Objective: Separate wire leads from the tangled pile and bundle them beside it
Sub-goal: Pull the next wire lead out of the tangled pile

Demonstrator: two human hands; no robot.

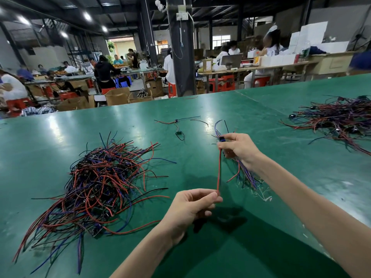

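A red wire lead (pixel 219 171) runs straight between two hands just right of the tangled pile (pixel 96 183) on a green table (pixel 140 125). The left hand (pixel 192 205) pinches its near end. The right hand (pixel 239 147), farther from the pile, clasps its far end along with a bundle (pixel 247 175) of leads.

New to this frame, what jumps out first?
The big tangled pile of red, black and blue leads sprawls on the green table at left. Right of it, a red lead runs taut between the left hand, pinching its near end, and the right hand, which also holds a small bundle. A second pile lies far right.
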